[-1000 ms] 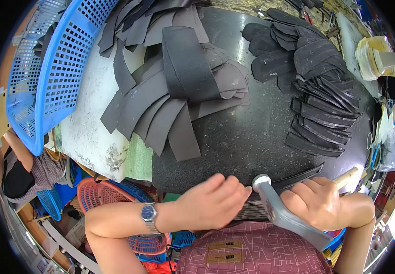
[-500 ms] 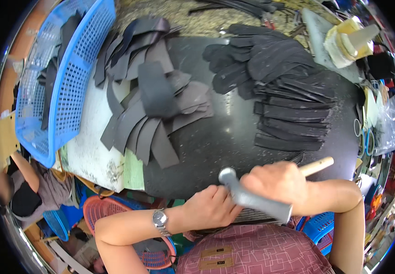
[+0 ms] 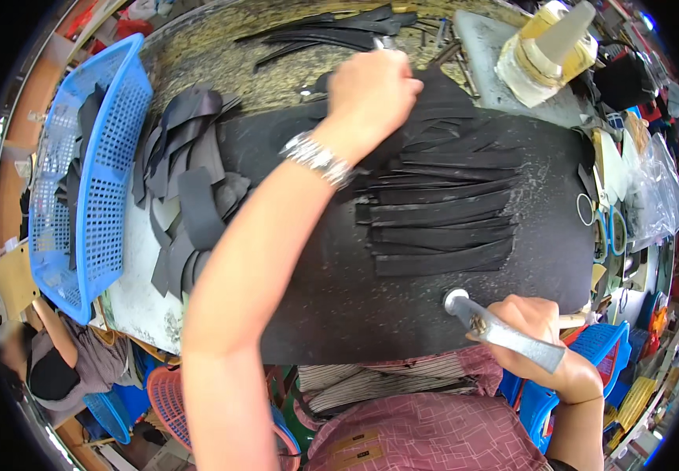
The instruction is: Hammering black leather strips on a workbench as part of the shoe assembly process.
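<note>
My right hand (image 3: 524, 326) is closed around a hammer (image 3: 504, 330) with a grey metal head and a pale wooden handle, over the near right of the black work surface (image 3: 316, 314). My left arm stretches far forward, a silver watch on its wrist. Over the far edge of the black pieces, my left hand (image 3: 371, 90) has its fingers curled. A small shiny metal thing (image 3: 384, 43) shows just beyond its knuckles; what the fingers hold is hidden. Black strips (image 3: 441, 228) lie in an overlapping row in the middle, with rounded black pieces (image 3: 441, 98) behind them.
Dark flat pieces (image 3: 202, 208) are heaped at left beside a blue basket (image 3: 104, 212). Long black strips (image 3: 332, 31) lie at the back. A glue-smeared container (image 3: 543, 59) stands back right; scissors (image 3: 610, 228) lie at the right edge. Another person (image 3: 57, 353) is at lower left.
My left hand has left the hammer head near my body and reached far forward. My right hand has carried the hammer to the right. The view has shifted.
</note>
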The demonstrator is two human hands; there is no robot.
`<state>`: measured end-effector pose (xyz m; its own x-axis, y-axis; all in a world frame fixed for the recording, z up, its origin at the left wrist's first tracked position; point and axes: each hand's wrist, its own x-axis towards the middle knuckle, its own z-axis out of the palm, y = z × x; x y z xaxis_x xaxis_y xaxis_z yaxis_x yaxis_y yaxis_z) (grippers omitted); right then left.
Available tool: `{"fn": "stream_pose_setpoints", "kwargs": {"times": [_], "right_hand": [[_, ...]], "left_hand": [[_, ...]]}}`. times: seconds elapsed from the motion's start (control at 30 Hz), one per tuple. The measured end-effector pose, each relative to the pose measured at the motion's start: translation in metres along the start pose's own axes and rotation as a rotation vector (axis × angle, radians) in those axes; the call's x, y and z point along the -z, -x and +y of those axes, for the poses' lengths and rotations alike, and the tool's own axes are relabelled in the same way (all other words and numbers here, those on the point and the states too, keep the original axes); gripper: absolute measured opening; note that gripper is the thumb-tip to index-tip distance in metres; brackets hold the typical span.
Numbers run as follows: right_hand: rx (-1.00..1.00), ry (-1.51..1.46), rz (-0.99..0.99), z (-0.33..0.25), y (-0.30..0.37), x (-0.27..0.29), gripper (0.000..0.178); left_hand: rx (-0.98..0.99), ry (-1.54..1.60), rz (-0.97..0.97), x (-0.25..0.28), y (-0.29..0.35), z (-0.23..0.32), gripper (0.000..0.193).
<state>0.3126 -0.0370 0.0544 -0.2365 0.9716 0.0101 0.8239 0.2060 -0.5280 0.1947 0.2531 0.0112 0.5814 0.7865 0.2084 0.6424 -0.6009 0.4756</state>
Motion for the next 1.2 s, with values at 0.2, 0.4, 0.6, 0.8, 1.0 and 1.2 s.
{"fn": "stream_pose_setpoints", "kwargs": {"times": [0.2, 0.4, 0.6, 0.8, 1.0, 1.2], "right_hand": [[-0.127, 0.010, 0.045, 0.025, 0.023, 0.003, 0.026], [-0.049, -0.069, -0.092, 0.020, 0.021, 0.017, 0.024], [0.064, 0.042, -0.228, 0.008, 0.033, 0.003, 0.019], [0.042, -0.005, -0.170, 0.013, 0.035, 0.000, 0.020], [0.095, 0.113, -0.171, 0.010, 0.017, 0.021, 0.021], [0.162, 0.120, -0.248, 0.016, 0.005, 0.019, 0.022]], "left_hand": [[-0.272, 0.602, -0.408, 0.069, 0.098, 0.044, 0.009], [-0.183, 0.289, -0.586, 0.028, 0.208, 0.063, 0.022], [-0.297, 0.370, -0.434, 0.006, 0.197, 0.081, 0.043], [-0.722, 0.272, -0.278, -0.006, 0.206, 0.064, 0.031], [-0.969, -0.018, -0.180, -0.009, 0.210, 0.068, 0.028], [-1.101, -0.151, -0.166, -0.008, 0.209, 0.066, 0.028]]}}
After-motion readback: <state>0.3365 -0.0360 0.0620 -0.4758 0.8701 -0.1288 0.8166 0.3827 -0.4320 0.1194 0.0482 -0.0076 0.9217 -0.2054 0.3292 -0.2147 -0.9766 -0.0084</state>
